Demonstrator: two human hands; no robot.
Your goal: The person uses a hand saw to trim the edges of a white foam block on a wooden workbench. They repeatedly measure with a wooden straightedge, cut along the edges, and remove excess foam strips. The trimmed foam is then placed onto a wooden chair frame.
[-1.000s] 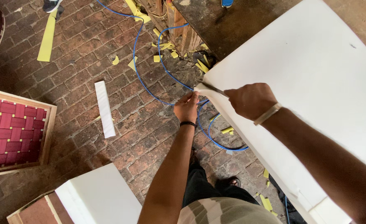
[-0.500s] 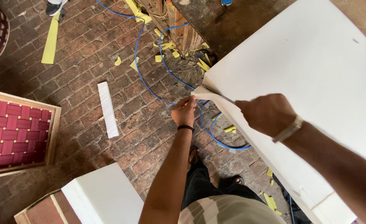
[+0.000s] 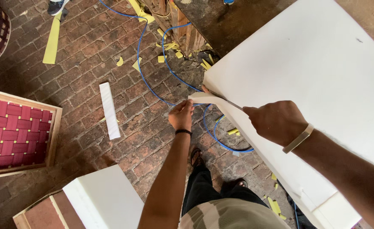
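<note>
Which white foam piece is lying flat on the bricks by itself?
The narrow white strip, left of the left hand. The other pieces are big blocks.

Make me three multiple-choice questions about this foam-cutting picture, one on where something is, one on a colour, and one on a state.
1. Where does the loose white strip lie?
A. On the brick floor
B. On the foam sheet
C. In the wooden frame

2. What colour is the cable on the floor?
A. Red
B. Blue
C. Green

3. What is the left hand doing?
A. Hanging free
B. Resting flat on the floor
C. Pulling up a cut strip of the white foam sheet

Answers: 1 A, it lies flat on the bricks, apart from the foam. 2 B, it loops blue across the bricks. 3 C, its fingers grip the peeled edge while the right hand holds a blade to the cut.
</note>
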